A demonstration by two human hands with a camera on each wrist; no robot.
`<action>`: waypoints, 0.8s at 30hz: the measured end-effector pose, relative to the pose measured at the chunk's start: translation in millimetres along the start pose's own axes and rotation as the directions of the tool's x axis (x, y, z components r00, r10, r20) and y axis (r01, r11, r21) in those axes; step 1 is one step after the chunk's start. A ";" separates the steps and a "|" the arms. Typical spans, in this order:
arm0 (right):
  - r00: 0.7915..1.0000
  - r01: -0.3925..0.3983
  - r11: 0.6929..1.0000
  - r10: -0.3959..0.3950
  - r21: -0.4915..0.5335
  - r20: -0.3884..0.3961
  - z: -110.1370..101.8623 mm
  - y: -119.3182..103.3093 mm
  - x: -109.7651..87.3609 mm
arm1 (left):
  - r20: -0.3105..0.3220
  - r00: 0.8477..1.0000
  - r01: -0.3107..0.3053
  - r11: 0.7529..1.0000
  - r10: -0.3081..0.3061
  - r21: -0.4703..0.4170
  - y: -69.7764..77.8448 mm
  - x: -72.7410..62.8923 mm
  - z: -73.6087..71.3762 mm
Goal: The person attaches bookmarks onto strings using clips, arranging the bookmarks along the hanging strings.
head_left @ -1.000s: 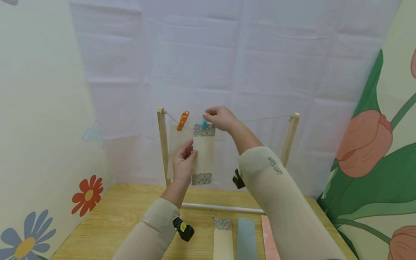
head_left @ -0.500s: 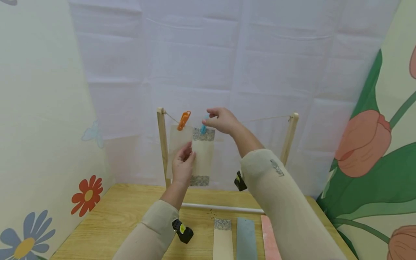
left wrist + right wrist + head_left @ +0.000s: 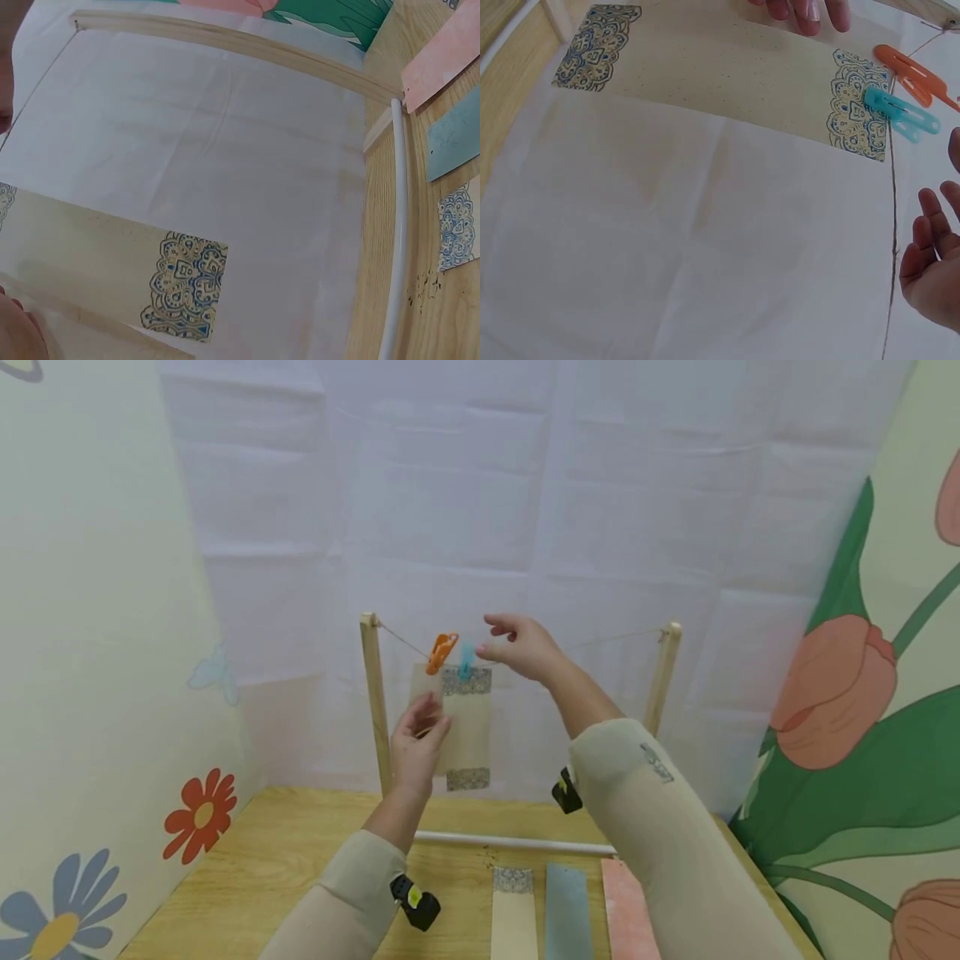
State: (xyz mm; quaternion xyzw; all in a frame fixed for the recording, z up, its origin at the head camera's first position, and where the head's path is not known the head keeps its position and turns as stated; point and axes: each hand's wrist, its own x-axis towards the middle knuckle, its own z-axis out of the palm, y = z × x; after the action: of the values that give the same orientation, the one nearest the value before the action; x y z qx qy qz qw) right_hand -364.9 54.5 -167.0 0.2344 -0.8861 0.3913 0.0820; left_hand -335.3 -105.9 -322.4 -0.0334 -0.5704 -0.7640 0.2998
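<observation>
A cream paper strip with patterned ends hangs from the string by a teal clothespin. Beside it hangs a plain pale sheet, under an orange clothespin. My left hand is raised at the inner edge of the two papers, fingers loosely bent; whether it touches them I cannot tell. Just right of the teal clothespin is my right hand, fingers apart. In the right wrist view that right hand is separate from both clothespins and holds nothing.
Wooden posts on both sides carry the string, with a white rod low between them. Flat on the wooden table lie a cream patterned strip, a blue-grey strip and a pink strip. A white cloth hangs behind.
My right hand has let go of the teal clothespin and moved slightly right. Both clothespins and papers have dropped a little; the orange clothespin has shifted right, closer to the teal one.
</observation>
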 end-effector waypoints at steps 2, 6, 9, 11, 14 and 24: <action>1.000 -0.004 1.000 0.004 0.009 -0.011 -0.9 2.4 -2.0 | -0.002 1.000 -0.005 1.000 0.005 0.014 0.0 -0.5 -2.7; 0.999 0.006 1.000 -0.005 0.022 -0.037 -3.9 7.3 -6.6 | 0.003 1.000 -0.026 0.999 0.026 0.046 0.3 -1.5 -9.1; 0.999 0.024 0.999 -0.022 0.037 -0.049 -6.1 12.0 -10.7 | 0.008 0.999 -0.035 0.998 0.035 0.057 -0.3 -1.4 -13.8; 0.998 0.034 0.998 -0.031 0.060 -0.050 -6.7 15.8 -13.5 | 0.013 0.999 -0.037 0.997 0.036 0.066 -0.1 -1.4 -16.8; 0.998 0.046 0.995 -0.042 0.089 -0.044 -6.5 21.4 -19.6 | 0.026 0.999 -0.033 0.995 0.031 0.089 0.0 -2.4 -21.2; 0.996 0.086 0.991 -0.083 0.103 -0.042 -1.6 46.2 -47.9 | 0.078 0.995 -0.082 0.979 0.069 0.186 -1.4 -15.3 -37.3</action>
State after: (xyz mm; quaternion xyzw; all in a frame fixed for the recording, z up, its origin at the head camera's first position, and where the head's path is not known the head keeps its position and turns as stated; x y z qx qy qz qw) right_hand -345.2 99.5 -211.9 0.2684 -0.8520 0.4377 0.1026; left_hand -312.6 -132.5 -342.6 -0.0538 -0.6490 -0.6928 0.3098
